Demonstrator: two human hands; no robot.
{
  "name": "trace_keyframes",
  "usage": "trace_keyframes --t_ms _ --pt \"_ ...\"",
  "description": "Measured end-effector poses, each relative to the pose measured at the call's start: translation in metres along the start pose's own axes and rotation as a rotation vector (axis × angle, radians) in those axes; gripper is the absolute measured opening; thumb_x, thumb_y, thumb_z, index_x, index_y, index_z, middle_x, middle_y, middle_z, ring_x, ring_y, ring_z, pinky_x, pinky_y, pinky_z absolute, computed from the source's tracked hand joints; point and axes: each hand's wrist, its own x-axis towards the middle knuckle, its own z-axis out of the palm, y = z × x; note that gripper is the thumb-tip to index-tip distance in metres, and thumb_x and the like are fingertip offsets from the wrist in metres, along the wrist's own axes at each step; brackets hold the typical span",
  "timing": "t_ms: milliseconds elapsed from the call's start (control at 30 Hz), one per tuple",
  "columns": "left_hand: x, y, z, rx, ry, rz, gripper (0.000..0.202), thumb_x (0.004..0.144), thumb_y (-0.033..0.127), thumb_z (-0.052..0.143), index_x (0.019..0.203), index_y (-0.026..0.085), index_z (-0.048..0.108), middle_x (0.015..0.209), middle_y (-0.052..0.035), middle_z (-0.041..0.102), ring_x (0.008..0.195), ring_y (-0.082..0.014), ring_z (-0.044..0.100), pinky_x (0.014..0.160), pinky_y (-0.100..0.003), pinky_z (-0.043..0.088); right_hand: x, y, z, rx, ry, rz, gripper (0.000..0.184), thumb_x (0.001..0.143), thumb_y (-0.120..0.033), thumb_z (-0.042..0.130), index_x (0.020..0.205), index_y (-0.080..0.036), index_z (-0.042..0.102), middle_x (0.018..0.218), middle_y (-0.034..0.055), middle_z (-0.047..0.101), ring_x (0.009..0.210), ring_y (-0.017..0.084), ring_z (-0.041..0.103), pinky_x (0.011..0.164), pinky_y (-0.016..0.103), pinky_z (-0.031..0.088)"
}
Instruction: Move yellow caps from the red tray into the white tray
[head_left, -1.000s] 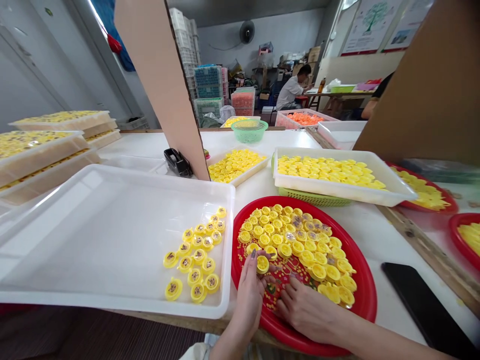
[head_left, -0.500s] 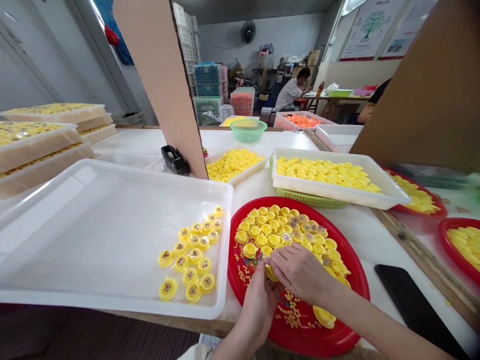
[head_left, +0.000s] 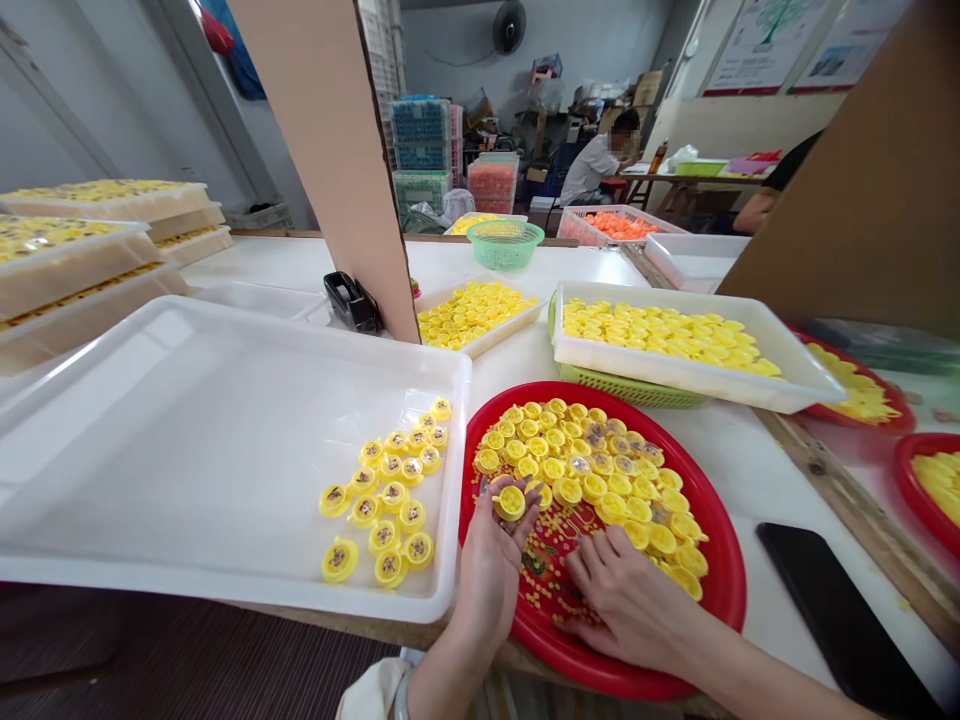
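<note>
The left hand (head_left: 491,570) pinches a yellow plastic cap (head_left: 510,503) at its fingertips, just above a red tray (head_left: 724,590). The right hand (head_left: 622,600) lies spread, pressing among small yellow bits (head_left: 559,560) on that tray, with heaped caps (head_left: 600,470) just ahead. Left of the grip, more caps (head_left: 382,510) lie in a white tray (head_left: 225,440); rightward, a black phone (head_left: 840,620) lies on the tabletop (head_left: 750,475).
</note>
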Motion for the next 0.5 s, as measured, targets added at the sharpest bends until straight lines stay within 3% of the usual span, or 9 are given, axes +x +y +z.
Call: trace_keyframes --t_ms 133,233,333,500 --pt "-0.001 -0.003 0.001 0.004 0.002 -0.027 0.024 0.085 0.040 0.063 0.095 0.018 0.065 0.109 -0.0076 0.068 0.110 -0.0263 0.065 0.104 -0.044 0.046 0.003 -0.008 0.002 -0.114 -0.067 -0.033 0.050 0.083 -0.062 0.050 0.067 -0.017 0.064 0.063 0.0143 0.063 0.060 0.028 0.051 0.070 0.047 0.035" --pt "-0.001 -0.006 0.000 0.007 0.008 -0.049 0.021 0.086 0.038 0.063 0.093 0.018 0.065 0.107 -0.0071 0.069 0.110 -0.0262 0.065 0.104 -0.043 0.047 0.007 -0.005 0.004 -0.147 -0.063 -0.064 0.035 0.089 -0.042 0.050 0.074 -0.015 0.067 0.065 0.0132 0.064 0.060 0.027 0.052 0.072 0.047 0.035" --pt "-0.001 -0.007 -0.001 0.016 -0.006 -0.049 0.023 0.086 0.039 0.062 0.095 0.018 0.065 0.107 -0.0069 0.069 0.108 -0.0251 0.065 0.103 -0.042 0.047 0.014 -0.001 0.008 -0.139 -0.053 0.005 0.027 0.091 -0.028 0.048 0.079 -0.015 0.068 0.067 0.0127 0.064 0.060 0.027 0.053 0.072 0.046 0.036" --pt "-0.002 -0.006 -0.002 0.030 -0.005 -0.049 0.028 0.085 0.043 0.064 0.097 0.018 0.065 0.107 -0.0085 0.069 0.105 -0.0254 0.067 0.101 -0.042 0.049 0.016 -0.004 0.016 -0.068 -0.034 0.047 0.015 0.078 -0.010 0.054 0.074 -0.015 0.067 0.063 0.0110 0.062 0.059 0.027 0.055 0.076 0.047 0.036"
